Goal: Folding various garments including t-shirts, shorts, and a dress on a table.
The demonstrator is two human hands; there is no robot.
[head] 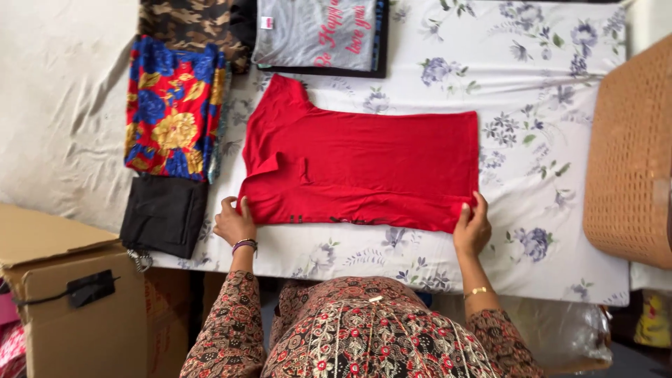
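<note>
Lying between both hands (234, 224) (472, 227), pinched at near corners: red shirt (364, 168)

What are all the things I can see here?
Red shirt: one, red, spread flat in the middle of the floral sheet.
Floral sheet: one, white with blue-grey flowers, covering the table.
Flowered cloth: one, red, blue and yellow, folded at left.
Black cloth: one, black, folded below the flowered cloth.
Camouflage cloth: one, brown-green, top left.
Grey shirt: one, grey, folded at top.
Basket: one, tan, right edge.
Cardboard box: one, brown, bottom left.
Left hand: holds the shirt's near left edge.
Right hand: holds the near right corner.
</note>
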